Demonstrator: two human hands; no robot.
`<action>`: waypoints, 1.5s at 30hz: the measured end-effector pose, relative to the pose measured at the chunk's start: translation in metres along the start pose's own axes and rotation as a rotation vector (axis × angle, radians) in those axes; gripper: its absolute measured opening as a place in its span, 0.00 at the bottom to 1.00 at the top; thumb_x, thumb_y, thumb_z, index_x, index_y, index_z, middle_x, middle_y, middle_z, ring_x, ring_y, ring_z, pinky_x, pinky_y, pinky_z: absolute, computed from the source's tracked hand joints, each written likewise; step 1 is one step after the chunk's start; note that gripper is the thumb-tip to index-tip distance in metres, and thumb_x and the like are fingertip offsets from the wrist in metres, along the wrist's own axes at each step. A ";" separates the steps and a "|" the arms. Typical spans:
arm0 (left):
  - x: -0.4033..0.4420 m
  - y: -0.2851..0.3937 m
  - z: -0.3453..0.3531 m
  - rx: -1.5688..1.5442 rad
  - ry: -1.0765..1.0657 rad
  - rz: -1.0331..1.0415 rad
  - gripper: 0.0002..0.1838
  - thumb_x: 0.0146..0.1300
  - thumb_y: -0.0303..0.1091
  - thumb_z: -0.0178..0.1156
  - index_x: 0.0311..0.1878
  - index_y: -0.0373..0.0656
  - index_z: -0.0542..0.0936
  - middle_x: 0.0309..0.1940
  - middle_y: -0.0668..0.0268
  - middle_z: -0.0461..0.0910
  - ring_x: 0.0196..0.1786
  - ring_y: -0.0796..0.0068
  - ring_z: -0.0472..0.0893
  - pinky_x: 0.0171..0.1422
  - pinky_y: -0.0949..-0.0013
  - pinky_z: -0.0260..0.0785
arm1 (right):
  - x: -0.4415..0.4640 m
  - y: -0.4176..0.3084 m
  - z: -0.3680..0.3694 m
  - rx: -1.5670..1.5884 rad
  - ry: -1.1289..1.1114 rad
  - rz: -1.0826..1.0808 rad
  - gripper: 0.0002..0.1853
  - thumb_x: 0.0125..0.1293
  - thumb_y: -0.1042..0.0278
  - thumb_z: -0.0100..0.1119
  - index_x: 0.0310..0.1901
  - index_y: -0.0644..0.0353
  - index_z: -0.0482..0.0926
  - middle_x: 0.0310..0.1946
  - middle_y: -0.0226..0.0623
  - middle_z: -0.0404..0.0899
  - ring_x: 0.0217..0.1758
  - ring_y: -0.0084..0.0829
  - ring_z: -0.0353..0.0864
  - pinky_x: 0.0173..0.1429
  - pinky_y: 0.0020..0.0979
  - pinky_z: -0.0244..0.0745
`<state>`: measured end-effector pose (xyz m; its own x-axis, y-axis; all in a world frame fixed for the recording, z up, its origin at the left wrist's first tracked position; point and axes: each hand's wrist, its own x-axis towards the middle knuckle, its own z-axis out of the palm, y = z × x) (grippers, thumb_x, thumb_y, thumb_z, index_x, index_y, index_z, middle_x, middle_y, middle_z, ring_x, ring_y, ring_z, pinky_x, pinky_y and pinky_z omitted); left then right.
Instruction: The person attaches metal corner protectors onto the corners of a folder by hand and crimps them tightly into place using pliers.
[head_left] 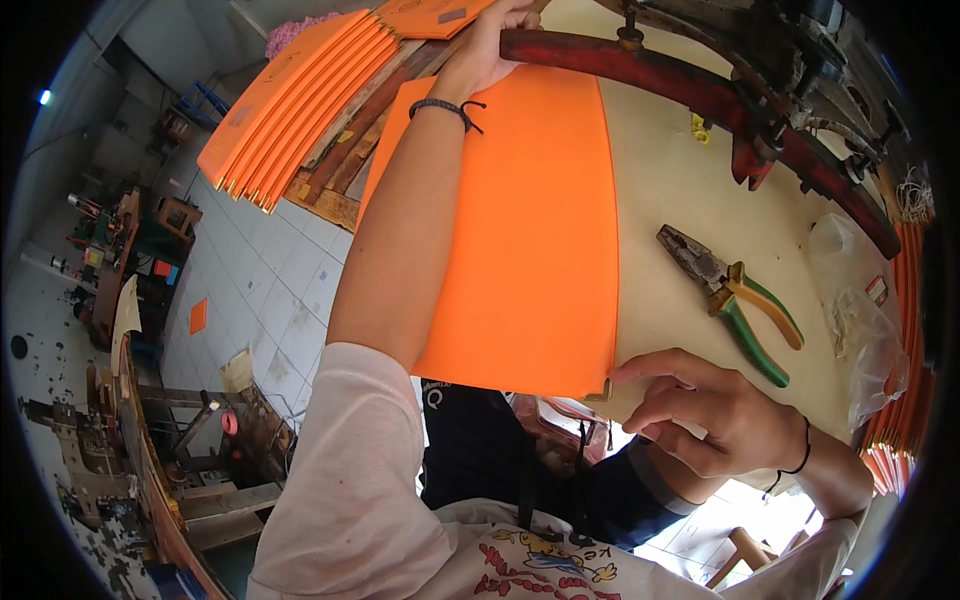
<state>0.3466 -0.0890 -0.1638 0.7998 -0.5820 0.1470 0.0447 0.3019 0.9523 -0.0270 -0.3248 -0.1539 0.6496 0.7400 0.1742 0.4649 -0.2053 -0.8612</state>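
Observation:
A large orange folder or cover (535, 230) lies on the pale work surface (650, 200), beneath my left forearm. My left hand (497, 45) is at its far edge, beside the red metal bar (640, 70) of a machine; its fingers are partly hidden there. At the near right corner of the cover sits a small metal corner piece (600, 392). My right hand (700, 410) is beside that corner, index fingertip close to it, fingers bent but apart and nothing seen in them. Pliers with green and yellow handles (735, 300) lie to the right, jaws pointing away.
Orange covers with metal corners (300, 100) are stacked at the upper left on a wooden stand (345, 180). A clear plastic bag (860, 320) lies at the right edge, with more orange covers (905, 350) beyond it. Dark machine parts (790, 60) occupy the upper right.

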 end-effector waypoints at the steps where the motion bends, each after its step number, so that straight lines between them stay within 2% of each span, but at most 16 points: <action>1: 0.001 0.000 -0.001 0.001 -0.004 0.001 0.24 0.69 0.54 0.52 0.23 0.46 0.69 0.21 0.71 0.71 0.27 0.76 0.69 0.37 0.73 0.60 | 0.000 0.000 0.001 0.006 0.006 0.006 0.11 0.56 0.88 0.56 0.41 0.69 0.81 0.58 0.44 0.73 0.40 0.30 0.86 0.46 0.29 0.82; 4: -0.002 0.001 0.002 -0.002 0.016 -0.001 0.24 0.69 0.54 0.52 0.23 0.47 0.69 0.20 0.71 0.71 0.26 0.76 0.69 0.37 0.73 0.60 | -0.003 0.004 0.001 -0.054 0.036 -0.058 0.12 0.55 0.85 0.61 0.42 0.66 0.82 0.58 0.45 0.74 0.48 0.37 0.85 0.53 0.35 0.81; 7: -0.002 0.002 0.003 0.003 0.000 0.000 0.24 0.69 0.54 0.52 0.23 0.47 0.69 0.20 0.71 0.71 0.26 0.76 0.69 0.37 0.73 0.60 | 0.001 0.003 -0.006 -0.254 0.061 -0.127 0.15 0.55 0.80 0.65 0.46 0.63 0.82 0.61 0.48 0.73 0.60 0.45 0.78 0.66 0.43 0.74; 10: 0.000 0.001 0.001 0.005 -0.001 0.007 0.24 0.69 0.54 0.52 0.23 0.47 0.68 0.20 0.71 0.70 0.26 0.76 0.69 0.37 0.73 0.60 | 0.003 -0.008 -0.001 -0.425 0.056 -0.049 0.21 0.56 0.73 0.67 0.53 0.61 0.80 0.65 0.51 0.69 0.69 0.50 0.70 0.75 0.47 0.64; 13: -0.003 0.003 0.005 0.018 0.025 0.012 0.24 0.69 0.53 0.52 0.22 0.47 0.68 0.20 0.71 0.70 0.26 0.76 0.68 0.37 0.73 0.60 | 0.002 -0.009 0.008 -0.612 -0.027 -0.004 0.29 0.57 0.68 0.67 0.61 0.65 0.74 0.68 0.52 0.67 0.73 0.50 0.66 0.77 0.47 0.61; 16: -0.004 0.002 0.002 0.028 -0.007 0.024 0.24 0.69 0.53 0.52 0.22 0.47 0.67 0.20 0.72 0.68 0.27 0.76 0.68 0.37 0.73 0.59 | 0.003 -0.010 0.007 -0.652 -0.070 0.034 0.34 0.57 0.65 0.67 0.65 0.69 0.69 0.70 0.52 0.64 0.74 0.50 0.64 0.78 0.48 0.59; 19: 0.001 0.001 0.000 0.013 -0.014 0.019 0.24 0.69 0.53 0.52 0.22 0.47 0.66 0.19 0.73 0.66 0.27 0.76 0.68 0.38 0.73 0.60 | 0.002 -0.008 0.006 -0.652 -0.071 0.012 0.36 0.57 0.66 0.67 0.66 0.72 0.68 0.70 0.53 0.64 0.74 0.49 0.64 0.79 0.47 0.58; 22: 0.000 0.001 0.001 0.004 0.014 0.028 0.23 0.69 0.53 0.52 0.22 0.47 0.67 0.19 0.73 0.66 0.27 0.76 0.68 0.38 0.73 0.60 | 0.001 -0.006 0.004 -0.629 -0.085 0.008 0.35 0.58 0.64 0.66 0.67 0.70 0.68 0.72 0.52 0.63 0.75 0.48 0.63 0.79 0.50 0.56; 25: -0.002 0.001 0.003 0.009 0.048 0.032 0.23 0.69 0.53 0.52 0.24 0.47 0.69 0.20 0.73 0.68 0.28 0.77 0.69 0.38 0.73 0.62 | -0.001 -0.007 0.004 -0.845 -0.162 0.016 0.35 0.60 0.60 0.63 0.68 0.67 0.68 0.73 0.51 0.61 0.77 0.46 0.61 0.80 0.54 0.53; 28: -0.001 0.001 -0.002 0.037 0.015 0.032 0.23 0.69 0.54 0.52 0.25 0.46 0.71 0.22 0.72 0.70 0.28 0.77 0.70 0.39 0.73 0.63 | -0.005 -0.003 0.015 -0.946 -0.097 0.049 0.42 0.52 0.58 0.71 0.68 0.62 0.66 0.75 0.46 0.59 0.79 0.47 0.57 0.81 0.56 0.49; 37: -0.002 -0.001 0.000 -0.009 0.100 0.041 0.23 0.69 0.55 0.50 0.27 0.45 0.72 0.24 0.70 0.73 0.31 0.75 0.73 0.41 0.71 0.65 | -0.003 -0.005 0.020 -0.967 -0.003 0.226 0.47 0.54 0.53 0.69 0.70 0.72 0.61 0.75 0.60 0.54 0.79 0.53 0.55 0.80 0.47 0.53; 44: 0.008 -0.007 -0.021 0.019 -0.009 0.073 0.24 0.69 0.56 0.49 0.28 0.45 0.72 0.26 0.71 0.73 0.33 0.75 0.73 0.42 0.70 0.66 | -0.004 0.003 0.002 -0.940 -0.016 0.229 0.46 0.65 0.39 0.55 0.72 0.71 0.57 0.76 0.57 0.52 0.80 0.51 0.51 0.81 0.48 0.47; 45: 0.007 -0.007 -0.020 0.017 -0.008 0.075 0.24 0.69 0.56 0.49 0.28 0.45 0.72 0.26 0.71 0.72 0.33 0.75 0.73 0.42 0.71 0.66 | -0.005 0.003 0.001 -0.932 -0.014 0.224 0.47 0.65 0.39 0.56 0.72 0.71 0.57 0.76 0.57 0.52 0.80 0.51 0.51 0.81 0.48 0.47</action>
<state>0.3641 -0.0804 -0.1745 0.7959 -0.5641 0.2196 -0.0251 0.3317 0.9430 -0.0294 -0.3279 -0.1580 0.7775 0.6276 0.0408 0.6259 -0.7660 -0.1467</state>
